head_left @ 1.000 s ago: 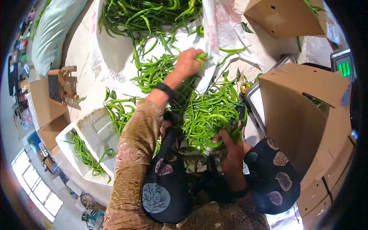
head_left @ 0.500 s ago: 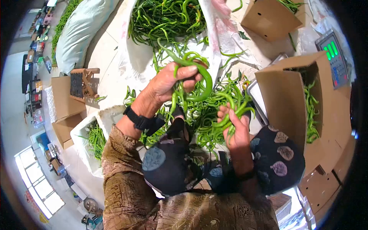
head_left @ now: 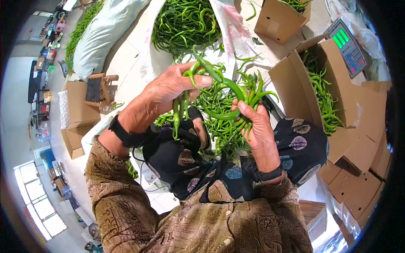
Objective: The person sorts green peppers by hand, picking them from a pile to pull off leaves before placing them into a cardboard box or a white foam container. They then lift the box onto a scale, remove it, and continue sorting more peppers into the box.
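Observation:
My left hand (head_left: 162, 90) is closed around a few green chili peppers (head_left: 176, 120), whose ends hang below the fingers. A long chili pepper (head_left: 209, 68) sticks out past its thumb. My right hand (head_left: 260, 130) grips a bunch of green chili peppers (head_left: 256, 98) with tips fanning upward. Between the hands a large curved chili pepper (head_left: 217, 115) forms a loop, its lower end touching the right fingers. Beneath both hands lies a loose heap of green chili peppers (head_left: 223, 137). Beyond them, more peppers (head_left: 185, 25) fill an open white sack (head_left: 230, 23).
At right stands an open cardboard box (head_left: 293, 90) with peppers inside, beside a scale with a lit green display (head_left: 341, 39). Another cardboard box (head_left: 276, 23) is at the upper right. A stuffed white sack (head_left: 107, 36) and a small wooden stool (head_left: 99, 90) are at left.
My right hand has come up closer to my left hand with its bunch. The curved pepper now reaches the right fingers. The camera view has shifted a little.

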A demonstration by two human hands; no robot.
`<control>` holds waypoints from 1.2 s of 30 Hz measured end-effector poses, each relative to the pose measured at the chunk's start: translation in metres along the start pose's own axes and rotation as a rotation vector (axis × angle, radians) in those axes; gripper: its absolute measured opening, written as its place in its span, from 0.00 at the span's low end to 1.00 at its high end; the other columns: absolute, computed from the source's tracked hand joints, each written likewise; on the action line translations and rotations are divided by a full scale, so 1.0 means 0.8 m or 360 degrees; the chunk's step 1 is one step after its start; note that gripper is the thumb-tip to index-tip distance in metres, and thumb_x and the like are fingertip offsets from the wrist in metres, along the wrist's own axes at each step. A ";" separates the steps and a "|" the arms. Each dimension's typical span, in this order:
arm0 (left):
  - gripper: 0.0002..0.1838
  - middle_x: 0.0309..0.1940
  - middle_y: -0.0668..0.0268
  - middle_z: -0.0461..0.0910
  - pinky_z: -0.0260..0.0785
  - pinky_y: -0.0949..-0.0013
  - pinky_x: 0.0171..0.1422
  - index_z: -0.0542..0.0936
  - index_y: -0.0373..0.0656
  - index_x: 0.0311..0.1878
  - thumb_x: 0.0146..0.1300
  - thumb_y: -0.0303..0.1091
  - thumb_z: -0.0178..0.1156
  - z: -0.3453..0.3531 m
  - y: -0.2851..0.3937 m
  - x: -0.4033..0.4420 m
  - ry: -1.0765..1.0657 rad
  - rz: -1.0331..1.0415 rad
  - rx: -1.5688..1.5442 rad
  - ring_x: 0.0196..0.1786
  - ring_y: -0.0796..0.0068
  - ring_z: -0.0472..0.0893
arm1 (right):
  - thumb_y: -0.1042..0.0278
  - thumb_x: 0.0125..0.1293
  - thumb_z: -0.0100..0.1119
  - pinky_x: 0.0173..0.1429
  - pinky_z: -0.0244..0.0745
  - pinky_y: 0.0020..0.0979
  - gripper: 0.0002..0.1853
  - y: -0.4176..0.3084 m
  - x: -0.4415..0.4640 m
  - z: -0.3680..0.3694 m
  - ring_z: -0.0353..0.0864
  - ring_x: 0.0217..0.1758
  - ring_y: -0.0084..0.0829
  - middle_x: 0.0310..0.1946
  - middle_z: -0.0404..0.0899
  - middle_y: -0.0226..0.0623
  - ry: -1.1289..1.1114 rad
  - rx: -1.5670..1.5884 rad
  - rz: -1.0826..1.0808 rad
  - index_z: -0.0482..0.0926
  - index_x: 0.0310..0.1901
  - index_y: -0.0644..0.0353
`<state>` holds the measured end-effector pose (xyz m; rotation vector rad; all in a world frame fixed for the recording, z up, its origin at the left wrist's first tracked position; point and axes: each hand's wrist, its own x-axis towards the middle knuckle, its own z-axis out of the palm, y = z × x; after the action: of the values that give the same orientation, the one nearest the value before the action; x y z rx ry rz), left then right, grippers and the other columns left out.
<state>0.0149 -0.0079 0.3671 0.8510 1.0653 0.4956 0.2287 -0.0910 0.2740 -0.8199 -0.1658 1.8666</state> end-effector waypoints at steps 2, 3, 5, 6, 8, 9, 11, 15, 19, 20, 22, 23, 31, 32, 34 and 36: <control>0.16 0.33 0.71 0.75 0.57 0.83 0.24 0.75 0.40 0.51 0.65 0.36 0.64 0.006 0.000 -0.010 0.0022 0.0080 -0.0099 0.23 0.91 0.66 | 0.73 0.63 0.65 0.47 0.79 0.28 0.23 -0.002 -0.006 0.002 0.80 0.42 0.28 0.42 0.80 0.38 -0.0056 -0.0004 0.0025 0.69 0.58 0.65; 0.16 0.33 0.71 0.75 0.57 0.83 0.24 0.75 0.40 0.51 0.65 0.36 0.64 0.010 0.002 -0.017 0.0022 0.0093 -0.0098 0.23 0.91 0.66 | 0.73 0.64 0.64 0.47 0.79 0.29 0.22 -0.004 -0.008 0.002 0.80 0.42 0.28 0.42 0.79 0.38 -0.0078 0.0065 0.0054 0.70 0.57 0.66; 0.15 0.32 0.71 0.75 0.57 0.83 0.23 0.74 0.40 0.52 0.67 0.35 0.62 0.021 0.008 -0.035 0.0241 0.0110 -0.0242 0.22 0.90 0.66 | 0.72 0.65 0.63 0.46 0.78 0.29 0.21 -0.012 -0.019 0.001 0.79 0.42 0.28 0.41 0.79 0.38 -0.0102 0.0131 0.0073 0.70 0.56 0.66; 0.15 0.32 0.70 0.74 0.59 0.82 0.25 0.73 0.40 0.53 0.68 0.35 0.60 0.020 0.006 -0.044 0.0211 0.0144 -0.0239 0.23 0.88 0.67 | 0.73 0.65 0.62 0.46 0.79 0.29 0.21 -0.016 -0.025 0.004 0.80 0.41 0.29 0.42 0.79 0.41 -0.0095 0.0182 0.0049 0.69 0.57 0.66; 0.14 0.32 0.69 0.75 0.61 0.81 0.26 0.73 0.40 0.53 0.68 0.35 0.60 0.028 -0.006 -0.058 0.0234 0.0164 -0.0308 0.24 0.87 0.68 | 0.75 0.67 0.60 0.46 0.80 0.32 0.21 -0.018 -0.035 0.008 0.80 0.41 0.32 0.44 0.78 0.45 -0.0071 0.0200 -0.0038 0.67 0.59 0.65; 0.14 0.32 0.69 0.75 0.63 0.79 0.28 0.73 0.40 0.53 0.68 0.35 0.60 0.034 -0.014 -0.064 0.0247 0.0171 -0.0387 0.25 0.85 0.70 | 0.75 0.67 0.60 0.46 0.80 0.32 0.21 -0.019 -0.041 0.009 0.80 0.41 0.32 0.44 0.78 0.45 -0.0080 0.0195 -0.0040 0.67 0.59 0.65; 0.19 0.36 0.67 0.77 0.70 0.75 0.34 0.72 0.39 0.59 0.69 0.37 0.59 0.051 -0.029 -0.076 0.0249 0.0170 -0.0601 0.32 0.81 0.75 | 0.75 0.67 0.60 0.46 0.80 0.34 0.21 -0.024 -0.055 0.013 0.79 0.41 0.32 0.43 0.77 0.43 -0.0152 0.0229 -0.0027 0.67 0.59 0.64; 0.17 0.39 0.65 0.79 0.71 0.72 0.42 0.73 0.38 0.58 0.71 0.35 0.55 0.071 -0.069 -0.077 0.0051 0.0289 -0.1088 0.39 0.77 0.79 | 0.71 0.68 0.59 0.47 0.77 0.33 0.20 -0.021 -0.075 0.017 0.75 0.41 0.29 0.41 0.74 0.41 -0.0216 0.0141 -0.0035 0.67 0.59 0.66; 0.22 0.45 0.58 0.79 0.76 0.66 0.53 0.69 0.38 0.63 0.68 0.31 0.57 0.086 -0.095 -0.079 -0.0171 0.0456 -0.1417 0.47 0.68 0.81 | 0.71 0.69 0.58 0.45 0.77 0.32 0.19 -0.019 -0.080 -0.007 0.75 0.41 0.28 0.41 0.74 0.39 -0.0116 0.0082 -0.0045 0.67 0.58 0.66; 0.23 0.46 0.56 0.79 0.76 0.65 0.54 0.68 0.38 0.64 0.68 0.30 0.57 0.089 -0.099 -0.080 -0.0189 0.0448 -0.1489 0.48 0.66 0.81 | 0.72 0.67 0.60 0.44 0.80 0.32 0.18 -0.019 -0.081 -0.015 0.79 0.39 0.29 0.41 0.78 0.40 -0.0101 0.0139 -0.0039 0.69 0.56 0.64; 0.26 0.51 0.52 0.78 0.75 0.62 0.60 0.66 0.38 0.67 0.67 0.30 0.57 0.091 -0.108 -0.081 -0.0249 0.0471 -0.1584 0.53 0.62 0.80 | 0.72 0.68 0.60 0.44 0.79 0.32 0.18 -0.019 -0.088 -0.021 0.79 0.39 0.29 0.41 0.77 0.40 -0.0108 0.0133 -0.0028 0.69 0.56 0.64; 0.26 0.51 0.52 0.78 0.75 0.62 0.60 0.66 0.38 0.67 0.67 0.30 0.57 0.092 -0.111 -0.081 -0.0251 0.0471 -0.1584 0.53 0.62 0.80 | 0.72 0.68 0.60 0.44 0.79 0.32 0.18 -0.020 -0.091 -0.024 0.79 0.39 0.29 0.41 0.77 0.40 -0.0116 0.0130 -0.0028 0.69 0.56 0.65; 0.29 0.58 0.49 0.75 0.72 0.56 0.65 0.63 0.38 0.69 0.66 0.30 0.57 0.103 -0.118 -0.083 -0.0422 0.0579 -0.1686 0.59 0.56 0.77 | 0.72 0.66 0.62 0.43 0.77 0.26 0.22 -0.018 -0.111 -0.043 0.73 0.41 0.27 0.43 0.73 0.37 -0.0139 0.0047 -0.0099 0.66 0.58 0.65; 0.29 0.58 0.49 0.75 0.72 0.56 0.65 0.63 0.38 0.69 0.66 0.30 0.57 0.104 -0.120 -0.082 -0.0423 0.0582 -0.1686 0.59 0.56 0.77 | 0.72 0.66 0.62 0.43 0.77 0.26 0.22 -0.015 -0.114 -0.045 0.73 0.41 0.27 0.43 0.73 0.37 -0.0141 0.0045 -0.0100 0.66 0.58 0.65; 0.31 0.55 0.51 0.77 0.73 0.53 0.63 0.61 0.38 0.71 0.65 0.30 0.57 0.109 -0.129 -0.079 -0.0398 0.0569 -0.1770 0.58 0.54 0.77 | 0.73 0.61 0.65 0.47 0.78 0.28 0.26 -0.010 -0.120 -0.045 0.75 0.43 0.27 0.44 0.76 0.37 -0.0083 -0.0148 -0.0118 0.67 0.59 0.65; 0.31 0.53 0.53 0.78 0.74 0.54 0.62 0.61 0.38 0.71 0.65 0.30 0.57 0.116 -0.136 -0.076 -0.0407 0.0563 -0.1753 0.57 0.55 0.78 | 0.77 0.57 0.67 0.51 0.77 0.31 0.28 -0.004 -0.122 -0.041 0.78 0.43 0.29 0.43 0.76 0.36 -0.0036 -0.0254 -0.0053 0.67 0.59 0.64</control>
<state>0.0690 -0.1504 0.3340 0.0906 0.2777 1.0952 0.2727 -0.1821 0.2956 -0.8994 -0.3438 1.8489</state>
